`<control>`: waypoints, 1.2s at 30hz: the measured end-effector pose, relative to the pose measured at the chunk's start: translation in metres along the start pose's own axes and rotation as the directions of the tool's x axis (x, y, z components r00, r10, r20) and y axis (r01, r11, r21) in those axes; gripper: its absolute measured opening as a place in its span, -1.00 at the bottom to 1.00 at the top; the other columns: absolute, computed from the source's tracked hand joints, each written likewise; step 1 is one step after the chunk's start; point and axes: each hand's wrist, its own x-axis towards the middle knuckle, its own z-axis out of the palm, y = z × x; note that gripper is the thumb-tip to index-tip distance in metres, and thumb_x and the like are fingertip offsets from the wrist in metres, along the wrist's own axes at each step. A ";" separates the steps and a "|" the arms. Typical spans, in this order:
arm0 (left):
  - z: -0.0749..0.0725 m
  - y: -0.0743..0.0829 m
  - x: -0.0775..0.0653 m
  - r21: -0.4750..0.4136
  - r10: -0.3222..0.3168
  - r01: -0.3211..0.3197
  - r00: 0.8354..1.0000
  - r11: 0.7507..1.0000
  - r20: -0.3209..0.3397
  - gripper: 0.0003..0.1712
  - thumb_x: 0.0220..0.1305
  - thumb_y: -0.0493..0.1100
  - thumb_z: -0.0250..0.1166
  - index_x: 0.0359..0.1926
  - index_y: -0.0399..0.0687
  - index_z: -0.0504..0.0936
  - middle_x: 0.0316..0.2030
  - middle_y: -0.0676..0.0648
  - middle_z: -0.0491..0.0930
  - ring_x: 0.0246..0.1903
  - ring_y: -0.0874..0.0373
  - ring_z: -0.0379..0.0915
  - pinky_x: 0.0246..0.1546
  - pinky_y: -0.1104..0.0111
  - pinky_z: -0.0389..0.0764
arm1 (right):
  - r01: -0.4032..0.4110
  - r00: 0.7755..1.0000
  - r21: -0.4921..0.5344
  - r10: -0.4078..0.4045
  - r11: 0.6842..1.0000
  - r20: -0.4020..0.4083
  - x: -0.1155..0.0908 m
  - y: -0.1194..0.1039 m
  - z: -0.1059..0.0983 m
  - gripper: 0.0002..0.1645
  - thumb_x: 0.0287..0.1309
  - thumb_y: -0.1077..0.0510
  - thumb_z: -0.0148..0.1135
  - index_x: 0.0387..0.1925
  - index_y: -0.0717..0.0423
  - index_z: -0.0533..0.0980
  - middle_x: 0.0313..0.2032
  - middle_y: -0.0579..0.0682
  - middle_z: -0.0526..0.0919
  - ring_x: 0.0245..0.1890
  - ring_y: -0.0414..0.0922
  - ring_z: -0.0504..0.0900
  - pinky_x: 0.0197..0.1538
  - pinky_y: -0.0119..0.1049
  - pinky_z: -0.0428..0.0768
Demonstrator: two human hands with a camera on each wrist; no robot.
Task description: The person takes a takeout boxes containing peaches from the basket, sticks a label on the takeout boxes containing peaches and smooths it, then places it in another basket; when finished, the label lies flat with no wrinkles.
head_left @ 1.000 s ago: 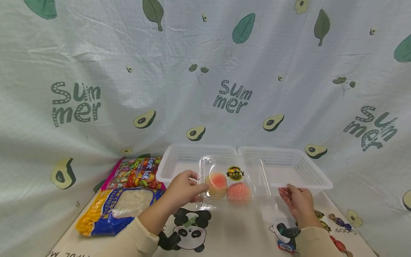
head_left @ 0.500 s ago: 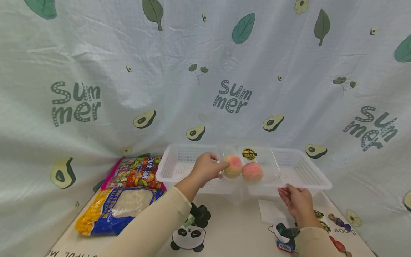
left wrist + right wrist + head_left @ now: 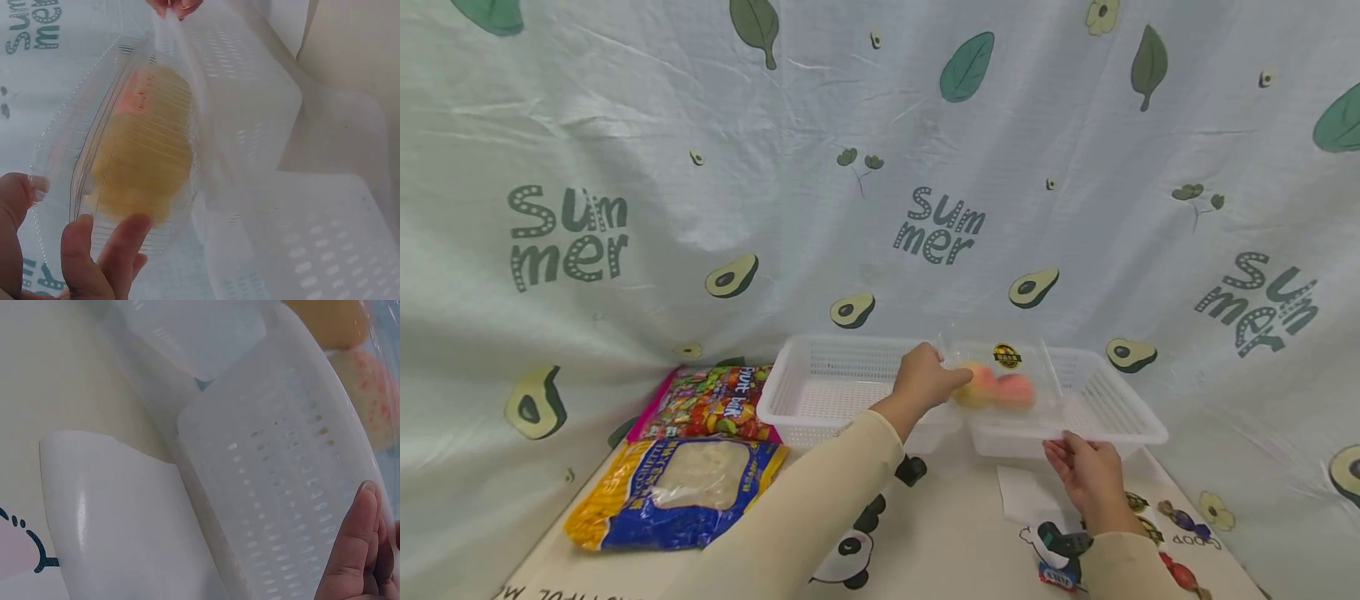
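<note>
My left hand (image 3: 922,379) grips the left end of a clear plastic clamshell box (image 3: 1036,364) with a black and gold label. Through its lid show two peaches (image 3: 1017,392), pink and yellow. The box is over the right white basket (image 3: 1138,417), tilted in the left wrist view, where thumb and fingers (image 3: 125,247) hold its end. My right hand (image 3: 1088,479) pinches the front rim of that same basket; the right wrist view shows the thumb (image 3: 356,537) against the slotted basket wall (image 3: 269,469).
A second white basket (image 3: 786,392) stands to the left. Beyond it lie a fruit candy bag (image 3: 707,404) and a blue and yellow bag (image 3: 662,521). A white sheet (image 3: 1026,496) sits before the right basket. A printed curtain (image 3: 820,208) hangs behind.
My left hand has carried the clamshell box of peaches rightward and away from me, from before the baskets to over the right one. The right hand stays at the basket rim.
</note>
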 end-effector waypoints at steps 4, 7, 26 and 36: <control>0.012 0.013 0.004 0.072 0.020 -0.020 1.000 0.997 -0.006 -0.44 0.15 0.15 0.47 -0.09 -0.15 0.49 -0.20 -0.06 0.56 -0.31 0.10 0.47 -0.34 0.27 0.61 | 0.004 1.000 0.007 -0.004 1.000 -0.010 0.002 0.001 -0.002 -0.75 0.54 0.02 0.05 0.08 0.02 0.30 -0.37 -0.11 0.67 -0.27 -0.26 0.77 0.02 -0.40 0.70; 0.022 0.021 0.006 0.105 0.013 -0.014 1.000 0.994 0.009 -0.40 0.15 0.17 0.48 -0.04 -0.16 0.50 -0.19 -0.06 0.59 -0.29 0.10 0.51 -0.26 0.24 0.64 | 0.004 1.000 0.017 -0.004 1.000 -0.005 0.005 0.002 -0.002 -0.76 0.54 0.04 0.05 0.07 0.04 0.31 -0.38 -0.11 0.69 -0.29 -0.26 0.77 0.00 -0.40 0.71; 0.074 0.014 0.021 0.073 -0.052 0.054 0.998 0.996 -0.029 -0.55 0.09 0.11 0.52 -0.33 -0.11 0.54 -0.44 0.00 0.55 -0.47 0.15 0.44 -0.45 0.32 0.54 | -0.008 0.999 0.042 0.005 0.999 0.051 0.004 0.002 0.000 -0.60 0.57 0.03 0.00 0.28 0.08 0.28 -0.28 -0.08 0.70 -0.26 -0.25 0.76 0.03 -0.39 0.70; 0.093 0.011 0.022 0.109 -0.053 0.056 0.998 0.992 -0.035 -0.61 0.13 0.07 0.53 -0.42 -0.13 0.60 -0.52 0.00 0.56 -0.51 0.16 0.46 -0.42 0.31 0.58 | 0.006 0.999 0.024 -0.007 1.000 0.042 0.002 0.004 -0.006 -0.60 0.58 0.04 -0.02 0.28 0.13 0.27 -0.31 -0.08 0.69 -0.26 -0.25 0.77 0.02 -0.39 0.70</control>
